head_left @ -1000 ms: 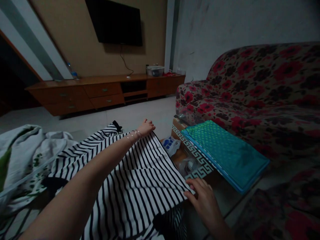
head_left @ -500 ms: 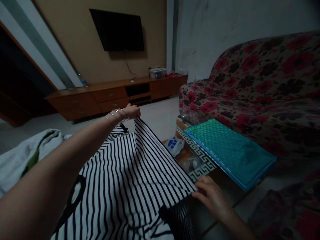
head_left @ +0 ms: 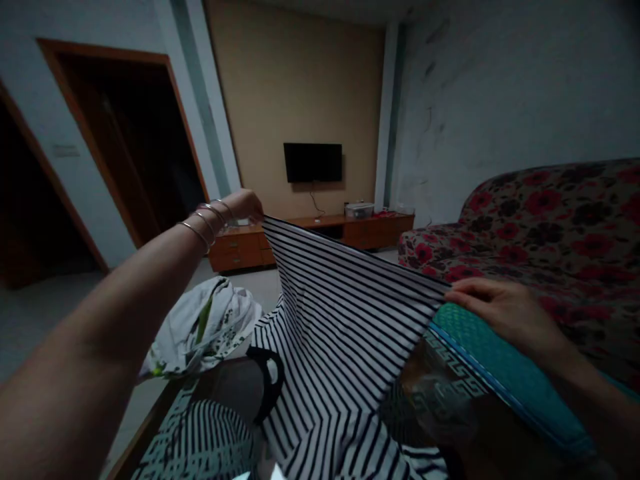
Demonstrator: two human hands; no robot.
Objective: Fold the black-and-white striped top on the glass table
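A black-and-white striped garment [head_left: 345, 313] is stretched between my two hands, its hem pulled taut and raised. My left hand [head_left: 247, 203], with several bangles at the wrist, pinches one corner of the hem. The other corner is gripped by my right hand [head_left: 493, 300] between thumb and fingers. Lower down, the garment hangs onto a glass-topped table [head_left: 165, 440] with a patterned border. A black-edged part of the garment [head_left: 273, 373] lies at its left side.
A white bundled cloth with green marks [head_left: 205, 323] lies to the left. Folded teal fabric [head_left: 520, 373] rests on the table's right side. Beyond are a floral sofa [head_left: 540, 233], a wooden TV cabinet [head_left: 237, 250], a wall-mounted television [head_left: 314, 163] and a doorway [head_left: 135, 140].
Both hands have lifted the striped hem, the right one most, so the cloth rises off the table. My view has tilted up, bringing the doorway into sight.
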